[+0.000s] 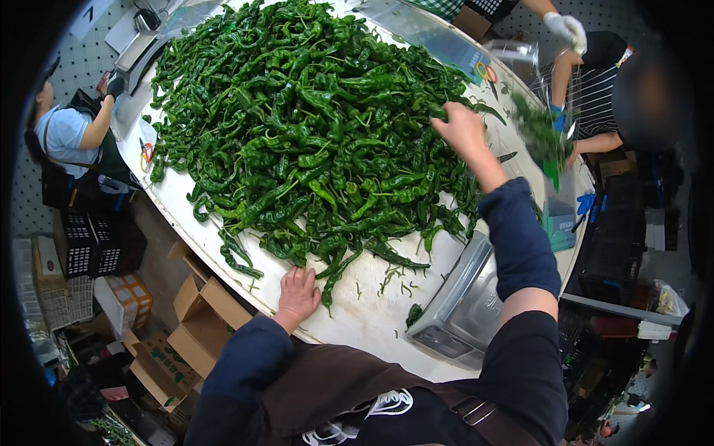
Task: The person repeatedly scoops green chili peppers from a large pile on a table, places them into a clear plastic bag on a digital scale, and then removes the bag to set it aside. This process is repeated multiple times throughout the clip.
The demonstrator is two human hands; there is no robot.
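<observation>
A large heap of long, wrinkled green peppers (312, 134) is spread over the white tabletop (357, 312) before me. My left hand (299, 295) rests palm down on the tabletop at the near edge of the heap, its fingertips beside the peppers. My right hand (462, 129) reaches to the right side of the heap, fingers bent down among the peppers. Whether it grips one is hidden. Between my arms, a few loose stems (399, 281) lie on the table. A digital scale with a metal pan (468, 312) stands under my right forearm.
Red-and-yellow scissors lie at the right (487, 75) and left (146, 153) table edges. Across the right side, a person handles a clear bag of greens (538, 131); another person (78, 131) stands at left. Open cardboard boxes (203, 323) and black crates (95, 245) sit lower left.
</observation>
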